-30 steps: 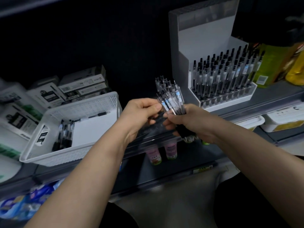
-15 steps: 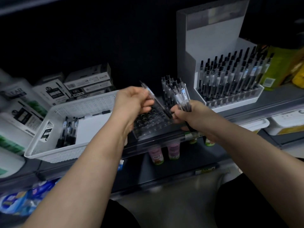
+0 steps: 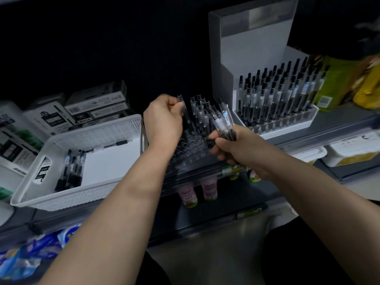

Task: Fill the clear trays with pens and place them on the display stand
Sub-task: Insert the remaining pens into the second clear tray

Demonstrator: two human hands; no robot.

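At the front of the dark shelf, the left hand (image 3: 162, 122) pinches a single clear-barrelled pen (image 3: 183, 109) near its top, tip down, fingers curled round it. The right hand (image 3: 234, 148) is closed round a bundle of clear pens with black grips (image 3: 223, 122), fanned upward. Beneath and between both hands lies the clear plastic tray of round sockets (image 3: 189, 147), its near rows empty, with a few upright pens (image 3: 198, 112) standing at its far side. The pens look light, stiff and smooth, likely to slip, so the upper barrel is the sensible hold for steering a tip into a socket. The tray seems thin and light, apt to slide or tip when loaded, and is best lifted by both ends. Just to the right stands the grey-and-white card display stand (image 3: 246, 48), carrying a full tray of pens (image 3: 287, 122). To the left sits a white perforated plastic basket (image 3: 102, 132) with several loose pens (image 3: 72, 171).
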